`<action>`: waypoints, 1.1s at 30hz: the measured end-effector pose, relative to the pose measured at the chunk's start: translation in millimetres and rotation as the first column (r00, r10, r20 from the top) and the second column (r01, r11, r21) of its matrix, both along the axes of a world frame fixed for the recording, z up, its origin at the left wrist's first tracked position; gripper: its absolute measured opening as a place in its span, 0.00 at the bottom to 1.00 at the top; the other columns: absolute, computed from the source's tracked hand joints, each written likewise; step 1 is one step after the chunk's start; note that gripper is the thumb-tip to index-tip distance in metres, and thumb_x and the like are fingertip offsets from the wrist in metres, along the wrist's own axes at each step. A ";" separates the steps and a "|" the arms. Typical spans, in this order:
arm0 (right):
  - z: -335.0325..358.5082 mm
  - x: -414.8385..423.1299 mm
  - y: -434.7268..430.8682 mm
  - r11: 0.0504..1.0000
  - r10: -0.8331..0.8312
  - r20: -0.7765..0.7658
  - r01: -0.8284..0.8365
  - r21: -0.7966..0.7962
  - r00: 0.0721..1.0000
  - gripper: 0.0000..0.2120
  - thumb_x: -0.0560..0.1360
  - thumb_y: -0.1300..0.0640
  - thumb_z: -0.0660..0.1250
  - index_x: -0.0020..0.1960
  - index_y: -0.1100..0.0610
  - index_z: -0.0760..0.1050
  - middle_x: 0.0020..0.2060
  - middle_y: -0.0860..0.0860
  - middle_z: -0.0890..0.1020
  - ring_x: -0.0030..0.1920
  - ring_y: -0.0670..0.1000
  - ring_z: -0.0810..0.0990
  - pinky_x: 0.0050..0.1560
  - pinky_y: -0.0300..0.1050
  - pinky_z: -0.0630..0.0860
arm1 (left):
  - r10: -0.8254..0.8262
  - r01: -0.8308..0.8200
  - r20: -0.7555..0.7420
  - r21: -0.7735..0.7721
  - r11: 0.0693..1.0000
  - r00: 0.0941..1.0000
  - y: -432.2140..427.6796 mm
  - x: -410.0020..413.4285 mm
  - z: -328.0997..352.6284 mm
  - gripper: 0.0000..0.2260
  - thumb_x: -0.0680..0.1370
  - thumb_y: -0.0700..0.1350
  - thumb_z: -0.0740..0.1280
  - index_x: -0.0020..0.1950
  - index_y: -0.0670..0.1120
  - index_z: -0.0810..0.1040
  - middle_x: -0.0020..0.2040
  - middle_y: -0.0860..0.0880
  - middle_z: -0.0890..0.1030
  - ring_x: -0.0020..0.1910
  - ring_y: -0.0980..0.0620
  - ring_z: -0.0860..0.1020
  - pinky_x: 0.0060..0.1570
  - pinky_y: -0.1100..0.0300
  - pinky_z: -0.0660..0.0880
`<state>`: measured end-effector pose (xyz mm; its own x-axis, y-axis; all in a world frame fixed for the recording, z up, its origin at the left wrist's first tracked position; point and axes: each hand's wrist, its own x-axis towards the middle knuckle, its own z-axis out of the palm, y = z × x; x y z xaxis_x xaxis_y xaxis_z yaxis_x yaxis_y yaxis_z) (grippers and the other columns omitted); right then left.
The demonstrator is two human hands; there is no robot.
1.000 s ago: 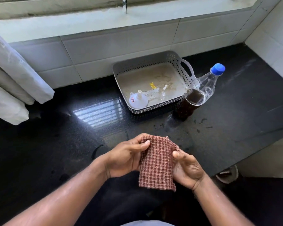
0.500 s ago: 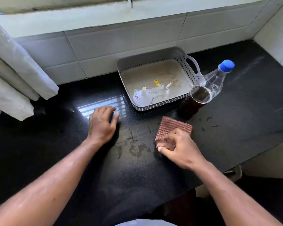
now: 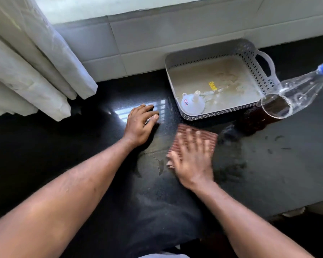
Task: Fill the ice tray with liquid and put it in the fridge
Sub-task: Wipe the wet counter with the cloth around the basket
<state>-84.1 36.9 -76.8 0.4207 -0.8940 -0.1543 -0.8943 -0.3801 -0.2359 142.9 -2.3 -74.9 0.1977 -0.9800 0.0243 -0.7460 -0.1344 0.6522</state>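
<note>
1. Right hand (image 3: 192, 157): its straight, spread fingers press the reddish checked cloth (image 3: 212, 139) flat on the glossy black desk (image 3: 268, 174).
2. Left hand (image 3: 138, 125): its relaxed fingers rest on the desk and hold nothing.
3. The clear blue-capped plastic bottle (image 3: 287, 97) of dark liquid stands beyond the right fingers, to their right.

Left hand (image 3: 140, 125): palm down on the glossy black stone table (image 3: 278, 174), fingers reaching forward, lightly bent and close together, thumb set out to the right side. The wrist is straight, and the bare left forearm enters from the lower left edge of the view.

Right hand (image 3: 192, 157): palm down, fingers straight and spread, pressing flat on a reddish-brown checked cloth (image 3: 211, 140). Its outline is blurred, so fingertip detail cannot be read. The bare right forearm enters from the lower right.

The hands lie near each other without touching, the left farther forward.
</note>
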 end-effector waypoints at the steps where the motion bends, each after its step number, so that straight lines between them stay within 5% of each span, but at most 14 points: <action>1: 0.7 20.7 13.1 0.993 0.117 0.037 -0.117 -0.003 0.992 0.35 0.81 0.35 0.51 0.83 0.50 0.60 0.84 0.55 0.55 0.83 0.62 0.52 0.81 0.66 0.46 | -0.003 0.004 -0.046 0.010 1.000 0.999 -1.4 3.1 2.1 0.11 0.84 0.44 0.67 0.63 0.44 0.85 0.71 0.43 0.79 0.75 0.42 0.70 0.76 0.48 0.61; 4: -5.1 30.7 61.3 0.851 0.523 0.114 -0.524 -0.031 0.844 0.31 0.83 0.38 0.56 0.82 0.49 0.64 0.83 0.53 0.60 0.84 0.59 0.53 0.81 0.64 0.51 | -0.020 0.024 -0.108 0.031 0.999 0.994 0.4 8.6 4.9 0.12 0.85 0.43 0.64 0.65 0.43 0.84 0.72 0.42 0.77 0.78 0.43 0.67 0.77 0.47 0.59; 7: -7.9 -18.9 59.6 0.722 0.692 0.070 -0.689 -0.065 0.719 0.29 0.84 0.37 0.54 0.82 0.47 0.63 0.83 0.52 0.60 0.84 0.57 0.52 0.81 0.62 0.50 | -0.025 0.030 -0.116 0.035 0.999 0.993 1.0 8.0 3.6 0.13 0.85 0.44 0.63 0.66 0.44 0.83 0.74 0.43 0.76 0.79 0.44 0.66 0.78 0.42 0.57; 9: -5.0 -21.2 26.2 0.848 0.529 0.042 -0.526 -0.063 0.848 0.30 0.84 0.37 0.54 0.82 0.48 0.63 0.83 0.53 0.59 0.84 0.57 0.50 0.80 0.65 0.54 | -0.012 0.016 -0.130 0.033 0.999 0.991 0.5 6.5 2.9 0.13 0.86 0.44 0.63 0.66 0.44 0.83 0.74 0.44 0.76 0.79 0.44 0.66 0.78 0.43 0.56; 12: 3.7 48.3 -5.2 0.978 0.207 0.008 -0.207 0.039 0.978 0.33 0.83 0.36 0.52 0.84 0.49 0.57 0.85 0.52 0.51 0.84 0.57 0.43 0.82 0.63 0.43 | 0.013 -0.008 -0.160 0.036 0.999 0.987 2.1 7.4 2.7 0.14 0.86 0.44 0.62 0.67 0.44 0.82 0.74 0.44 0.76 0.79 0.45 0.66 0.79 0.47 0.55; 15: -0.3 75.2 30.9 0.903 0.429 0.103 -0.431 -0.004 0.898 0.30 0.82 0.37 0.56 0.80 0.51 0.67 0.82 0.56 0.62 0.84 0.59 0.51 0.82 0.62 0.44 | 0.006 0.000 -0.169 0.032 0.999 0.986 2.9 9.4 3.1 0.15 0.85 0.46 0.61 0.67 0.42 0.81 0.73 0.43 0.76 0.78 0.44 0.67 0.78 0.49 0.55; 19: -7.1 -19.1 48.4 0.821 0.571 0.092 -0.569 -0.050 0.816 0.29 0.82 0.35 0.57 0.80 0.45 0.67 0.83 0.51 0.61 0.84 0.58 0.54 0.81 0.63 0.52 | -0.025 0.027 -0.065 0.021 0.999 0.998 4.7 6.4 -3.0 0.19 0.83 0.51 0.60 0.66 0.44 0.83 0.73 0.43 0.76 0.77 0.42 0.68 0.78 0.44 0.56; 22: -0.3 -80.1 0.6 0.984 0.174 0.034 -0.173 -0.029 0.984 0.31 0.81 0.35 0.59 0.81 0.48 0.67 0.83 0.53 0.60 0.83 0.60 0.53 0.78 0.69 0.56 | -0.052 0.053 0.123 -0.004 0.999 0.991 4.8 -2.2 -8.6 0.21 0.83 0.57 0.60 0.66 0.47 0.83 0.72 0.44 0.78 0.75 0.38 0.70 0.76 0.40 0.60; 25: 6.5 -68.2 -25.7 0.984 -0.177 -0.018 0.177 0.024 0.984 0.32 0.83 0.36 0.58 0.83 0.47 0.60 0.84 0.53 0.53 0.84 0.59 0.47 0.81 0.64 0.46 | -0.065 0.076 0.280 -0.031 0.997 0.958 5.0 -6.4 -12.6 0.21 0.82 0.58 0.62 0.65 0.47 0.82 0.70 0.43 0.79 0.72 0.36 0.72 0.72 0.37 0.66; 30: -4.8 -94.0 63.8 0.916 0.401 0.074 -0.399 -0.047 0.913 0.28 0.83 0.36 0.57 0.80 0.45 0.66 0.82 0.51 0.62 0.83 0.58 0.54 0.80 0.65 0.56 | -0.021 0.082 0.342 -0.163 0.983 0.940 8.7 -12.3 -11.8 0.17 0.80 0.55 0.66 0.56 0.43 0.84 0.61 0.41 0.84 0.64 0.35 0.78 0.64 0.39 0.74; 31: -5.4 -120.8 65.9 0.922 0.386 0.072 -0.382 -0.062 0.920 0.28 0.83 0.36 0.58 0.80 0.45 0.66 0.82 0.51 0.63 0.83 0.57 0.55 0.79 0.65 0.57 | -0.012 0.083 0.334 -0.199 0.976 0.943 11.7 -19.1 -10.6 0.16 0.80 0.54 0.66 0.55 0.42 0.85 0.59 0.40 0.84 0.62 0.34 0.79 0.64 0.40 0.74; 33: -3.9 -169.4 42.9 0.992 0.104 0.088 -0.096 -0.086 0.991 0.29 0.83 0.37 0.59 0.80 0.47 0.66 0.81 0.54 0.63 0.83 0.59 0.54 0.76 0.69 0.60 | -0.008 0.079 0.286 -0.236 0.969 0.958 20.1 -45.9 -5.8 0.15 0.80 0.52 0.67 0.54 0.42 0.85 0.59 0.40 0.85 0.61 0.34 0.80 0.64 0.41 0.75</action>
<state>-253.4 79.9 -80.8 0.5175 -0.8547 -0.0397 -0.8268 -0.4876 -0.2804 97.0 17.8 -80.7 0.1054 -0.9447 0.3104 -0.9048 0.0384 0.4242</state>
